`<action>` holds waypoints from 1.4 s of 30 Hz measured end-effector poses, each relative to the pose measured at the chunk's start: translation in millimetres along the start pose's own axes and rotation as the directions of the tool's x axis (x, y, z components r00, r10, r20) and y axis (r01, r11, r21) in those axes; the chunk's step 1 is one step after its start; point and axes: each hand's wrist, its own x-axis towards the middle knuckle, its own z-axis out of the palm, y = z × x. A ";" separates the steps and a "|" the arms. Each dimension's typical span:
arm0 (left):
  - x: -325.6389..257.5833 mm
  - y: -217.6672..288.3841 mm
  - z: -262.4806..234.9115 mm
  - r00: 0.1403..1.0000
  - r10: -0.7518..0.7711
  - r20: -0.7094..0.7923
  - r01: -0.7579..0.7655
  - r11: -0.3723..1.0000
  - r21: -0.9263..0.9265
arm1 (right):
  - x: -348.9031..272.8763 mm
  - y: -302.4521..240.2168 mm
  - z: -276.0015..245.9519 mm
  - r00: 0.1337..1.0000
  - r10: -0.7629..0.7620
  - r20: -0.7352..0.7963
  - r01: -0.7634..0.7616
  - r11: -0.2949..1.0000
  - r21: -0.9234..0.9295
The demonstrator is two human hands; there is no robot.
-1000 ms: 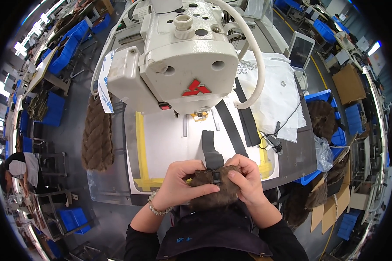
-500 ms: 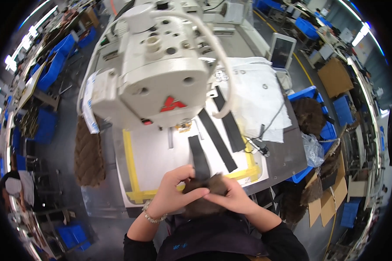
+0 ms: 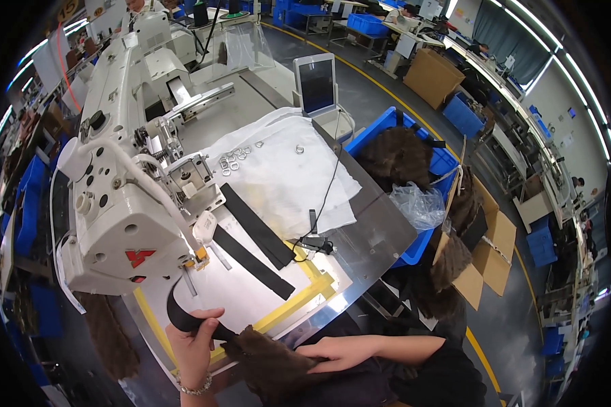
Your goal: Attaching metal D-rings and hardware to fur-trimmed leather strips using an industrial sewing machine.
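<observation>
A black strap point(image 3: 177, 306) rises in a curve from my left hand point(image 3: 191, 349), pinched between thumb and fingers at the near edge of the sewing machine's white bed. Its lower end runs to a brown fur piece point(image 3: 268, 363) close to my body; how the two join is hard to see. My right hand point(image 3: 343, 351) grips the fur by its right side, some fingertips sunk in the pile. Two more black straps, one nearer point(image 3: 254, 263) and one farther point(image 3: 256, 227), lie flat beside the machine's needle area point(image 3: 200, 256).
The white sewing machine head point(image 3: 125, 237) overhangs the left. Several metal rings point(image 3: 234, 161) lie on a white cloth point(image 3: 292, 173), near a small screen point(image 3: 316, 85). On the right stand a blue crate point(image 3: 417, 241) holding fur and a cardboard box point(image 3: 495, 237).
My view has swung right. My hands, close together on the fur before, are now apart: the left has the strap, the right stays on the fur. The strap now curls upward.
</observation>
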 end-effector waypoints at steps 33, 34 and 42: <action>30.6 8.1 27.1 0.935 -0.036 0.354 -0.052 0.971 0.235 | -259.3 187.8 -413.1 -0.309 0.311 -0.899 -0.799 0.429 0.423; 32.5 3.9 28.3 0.921 0.049 0.387 -0.171 0.943 0.287 | -268.3 177.0 -415.6 -0.338 0.273 -0.901 -0.792 0.434 0.429; 27.0 -28.8 65.1 0.776 0.391 0.495 -0.629 0.427 0.650 | -163.8 42.3 -373.1 0.030 -0.537 -0.843 -0.821 0.468 -0.327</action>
